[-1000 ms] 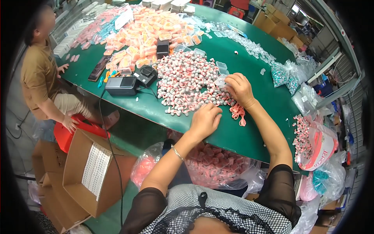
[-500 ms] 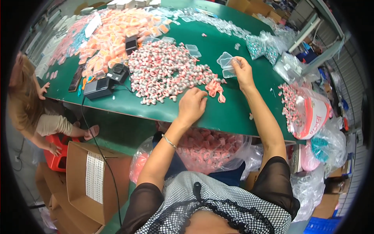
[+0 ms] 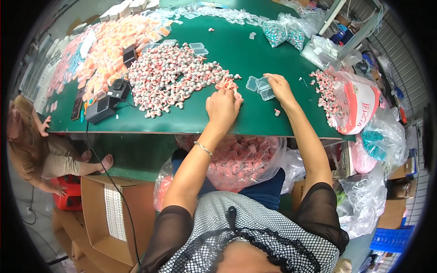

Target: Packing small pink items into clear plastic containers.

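Note:
My right hand pinches the edge of a clear plastic case, its lid half folded open, low over the green table. To the left, the curled fingers of my left hand close on a bundle of pink rubbery strands; the fingertips are partly hidden. Beside this hand spreads a large heap of small grey-and-pink pieces, rounded with short pink tails. One loose piece lies just below my right hand.
Orange-filled cases are piled at the far left, near a black device with a cable. A red-and-white bag spills pieces at the right. A person sits at the left. Below the table edge is a bag of pink items.
My left hand has moved right, onto the pink strands. The clear case in my right hand has come nearer and lower. The whole view has shifted a little.

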`<state>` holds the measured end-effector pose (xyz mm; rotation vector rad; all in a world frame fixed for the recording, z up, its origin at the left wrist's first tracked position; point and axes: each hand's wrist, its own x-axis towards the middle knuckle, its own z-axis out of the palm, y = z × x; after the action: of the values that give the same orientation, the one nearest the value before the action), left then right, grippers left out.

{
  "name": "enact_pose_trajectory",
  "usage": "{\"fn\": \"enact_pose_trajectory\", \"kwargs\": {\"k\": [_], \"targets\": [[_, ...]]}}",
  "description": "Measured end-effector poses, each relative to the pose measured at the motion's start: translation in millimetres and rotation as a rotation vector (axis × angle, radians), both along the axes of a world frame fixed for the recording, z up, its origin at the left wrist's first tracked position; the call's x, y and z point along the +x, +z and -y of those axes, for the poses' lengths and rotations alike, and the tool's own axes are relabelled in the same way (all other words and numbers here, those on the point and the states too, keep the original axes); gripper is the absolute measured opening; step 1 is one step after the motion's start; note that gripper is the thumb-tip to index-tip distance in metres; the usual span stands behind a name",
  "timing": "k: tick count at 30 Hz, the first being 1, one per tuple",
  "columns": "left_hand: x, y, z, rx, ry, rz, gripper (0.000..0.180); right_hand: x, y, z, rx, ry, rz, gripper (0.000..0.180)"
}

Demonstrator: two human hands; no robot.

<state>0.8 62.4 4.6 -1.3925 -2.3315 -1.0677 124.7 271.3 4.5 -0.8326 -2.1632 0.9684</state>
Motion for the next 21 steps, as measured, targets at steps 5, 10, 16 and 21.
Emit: {"fn": "enact_pose_trajectory", "kwargs": {"k": [5, 10, 16, 21], "targets": [[1, -16, -14, 0.019, 0.044, -0.073, 0.017, 15, 11, 24, -0.075, 0.002, -0.025, 0.028], [0, -10, -1, -0.027, 0.002, 0.11, 0.013, 17, 21, 72, -0.013, -0.085, 0.141, 0.021], [-10, 5, 24, -0.113, -0.144, 0.248, 0.011, 20, 15, 93, 0.481, -0.073, 0.377, 0.015], [-25, 17, 37, -0.106, -0.181, 0.332, 0.016, 30, 17, 90, 0.48, -0.013, 0.187, 0.009]]}}
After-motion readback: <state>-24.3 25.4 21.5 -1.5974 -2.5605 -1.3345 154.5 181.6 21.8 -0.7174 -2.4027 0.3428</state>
